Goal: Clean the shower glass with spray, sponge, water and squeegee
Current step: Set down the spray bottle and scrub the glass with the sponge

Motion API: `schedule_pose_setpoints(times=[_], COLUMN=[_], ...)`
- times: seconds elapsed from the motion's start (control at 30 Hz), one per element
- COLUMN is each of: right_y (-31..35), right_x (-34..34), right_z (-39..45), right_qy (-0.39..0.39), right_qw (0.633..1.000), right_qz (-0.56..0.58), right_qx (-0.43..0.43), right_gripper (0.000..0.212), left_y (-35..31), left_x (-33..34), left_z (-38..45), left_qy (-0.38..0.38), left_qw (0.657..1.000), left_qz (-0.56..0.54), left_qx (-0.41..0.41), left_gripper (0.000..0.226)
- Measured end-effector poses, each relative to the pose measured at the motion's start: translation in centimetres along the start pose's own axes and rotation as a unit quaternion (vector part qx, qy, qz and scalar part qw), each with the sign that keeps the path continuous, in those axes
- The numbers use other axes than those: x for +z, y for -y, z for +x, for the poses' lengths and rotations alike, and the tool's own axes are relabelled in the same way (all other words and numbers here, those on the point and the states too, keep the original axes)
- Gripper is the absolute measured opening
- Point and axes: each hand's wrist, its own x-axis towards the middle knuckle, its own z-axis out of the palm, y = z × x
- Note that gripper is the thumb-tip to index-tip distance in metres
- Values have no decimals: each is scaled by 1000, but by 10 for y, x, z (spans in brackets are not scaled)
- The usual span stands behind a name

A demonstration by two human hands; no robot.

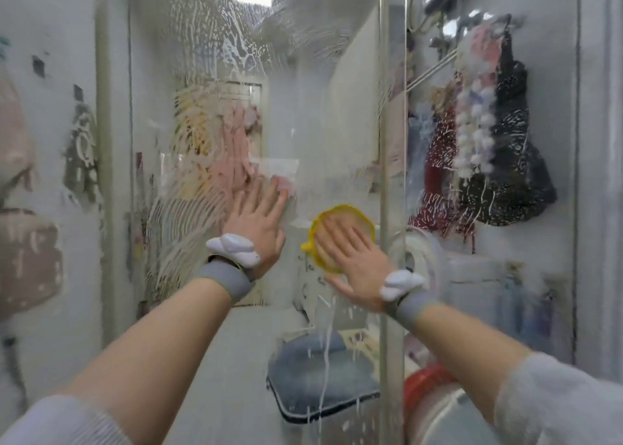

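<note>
The tall clear shower glass panel [303, 124] fills most of the view, streaked all over with white arcs of soapy foam, thick above and to the left of the fingers and thinner, running in drips, below the right palm. That spread of lather suggests the spraying is done and the scrubbing is well along, though the lowest stretch of glass beneath the hands looks less worked. Rinsing with water and the squeegee pass appear still to come; no squeegee or spray bottle can be made out here. Beyond the glass, right of the right fingers, dark and red hanging garments [499, 161] show blurred through the foam. The left hand [256, 222] lies flat against the pane, fingers straight and spread wide, holding nothing, seemingly steadying the panel. The right hand [350, 252] presses flat with straight, slightly spread fingers on the round yellow sponge pad [347, 213], which sits under the fingers and palm, pinned against the glass just left of the panel's vertical edge, its rim showing around the fingertips.
</note>
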Motion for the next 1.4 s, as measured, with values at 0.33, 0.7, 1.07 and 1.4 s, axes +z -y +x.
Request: schedule_pose_setpoints(times=[0.33,0.7,1.07,1.4], right_y=[3,-26,2,31], right_x=[-2,-18,-85,-20], right_z=[-6,2,137,50], right_qy=[-15,-4,-29,83], right_qw=[992,961,983,969], right_qz=[21,51,62,-39], right_qx=[123,272,169,-229], right_gripper=[75,75,69,64], left_y=[-17,-18,32,65], left_x=[15,20,-12,-2], left_z=[-33,-43,-36,-75], left_qy=[39,74,53,98], left_qw=[999,997,995,990], left_qz=[-14,-14,-23,40], left_qx=[14,28,-75,-90], left_gripper=[69,68,66,75])
